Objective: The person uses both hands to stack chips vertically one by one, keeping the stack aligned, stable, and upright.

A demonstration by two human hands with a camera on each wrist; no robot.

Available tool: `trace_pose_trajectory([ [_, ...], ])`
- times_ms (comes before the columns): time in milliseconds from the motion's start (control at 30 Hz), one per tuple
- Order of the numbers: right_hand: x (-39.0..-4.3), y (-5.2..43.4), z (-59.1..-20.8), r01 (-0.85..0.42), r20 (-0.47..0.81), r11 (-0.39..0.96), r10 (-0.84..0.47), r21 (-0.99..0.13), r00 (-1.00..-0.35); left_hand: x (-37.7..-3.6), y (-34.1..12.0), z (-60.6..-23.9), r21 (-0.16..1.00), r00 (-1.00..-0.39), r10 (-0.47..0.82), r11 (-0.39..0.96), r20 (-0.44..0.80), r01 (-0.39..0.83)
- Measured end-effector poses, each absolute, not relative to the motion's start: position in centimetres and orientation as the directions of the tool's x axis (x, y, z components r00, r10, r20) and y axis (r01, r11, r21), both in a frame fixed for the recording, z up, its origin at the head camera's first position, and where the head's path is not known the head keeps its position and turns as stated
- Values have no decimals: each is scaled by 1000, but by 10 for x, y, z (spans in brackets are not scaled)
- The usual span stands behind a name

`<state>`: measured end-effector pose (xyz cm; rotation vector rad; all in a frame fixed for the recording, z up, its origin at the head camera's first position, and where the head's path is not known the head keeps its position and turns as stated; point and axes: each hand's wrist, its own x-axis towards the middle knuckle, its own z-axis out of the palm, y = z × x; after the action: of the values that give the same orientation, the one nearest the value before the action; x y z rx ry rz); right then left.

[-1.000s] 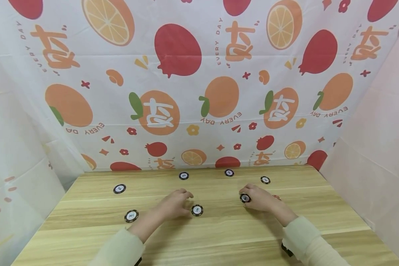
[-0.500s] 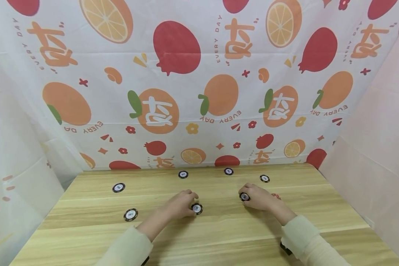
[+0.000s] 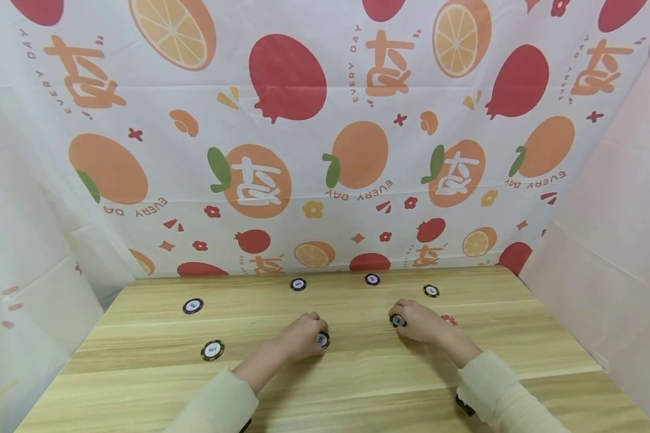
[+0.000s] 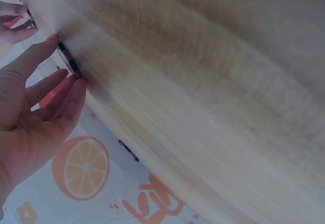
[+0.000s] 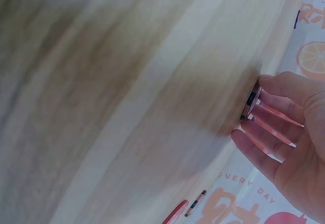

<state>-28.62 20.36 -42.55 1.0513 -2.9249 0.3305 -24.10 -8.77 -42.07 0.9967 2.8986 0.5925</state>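
Observation:
In the head view, my left hand (image 3: 302, 337) grips a black-and-white poker chip (image 3: 322, 340) by its edge near the middle of the table. The left wrist view shows this chip (image 4: 68, 60) edge-on between thumb and fingers, at the wood surface. Further right, my right hand (image 3: 419, 320) holds another black-and-white poker chip (image 3: 398, 320), its fingers curled at the rim. That same chip (image 5: 251, 100) appears in the right wrist view, low over or on the table; which one I cannot tell. A red poker chip (image 3: 449, 320) lies partly hidden behind the right hand.
Several more black chips lie flat: one at far left (image 3: 193, 306), one nearer (image 3: 213, 350), and others along the back, such as the back-right chip (image 3: 431, 291). The wooden table (image 3: 357, 385) ends at a fruit-print cloth (image 3: 314, 198).
My left hand has moved right to the chip beside it, and its fingers have closed on the rim. The right hand stays about where it was, holding its chip.

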Motion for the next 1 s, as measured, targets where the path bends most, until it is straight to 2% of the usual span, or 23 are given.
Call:
trace_pose_trajectory([
  [533,-284,201,-423,-624,118,751,-614,-215,-780,-243,-87,-422,359,-778,607,697,162,620],
  [1000,-287,202,-427,-621,130,759,-607,-198,-784,-244,-83,-421,330,-785,606,720,129,610],
])
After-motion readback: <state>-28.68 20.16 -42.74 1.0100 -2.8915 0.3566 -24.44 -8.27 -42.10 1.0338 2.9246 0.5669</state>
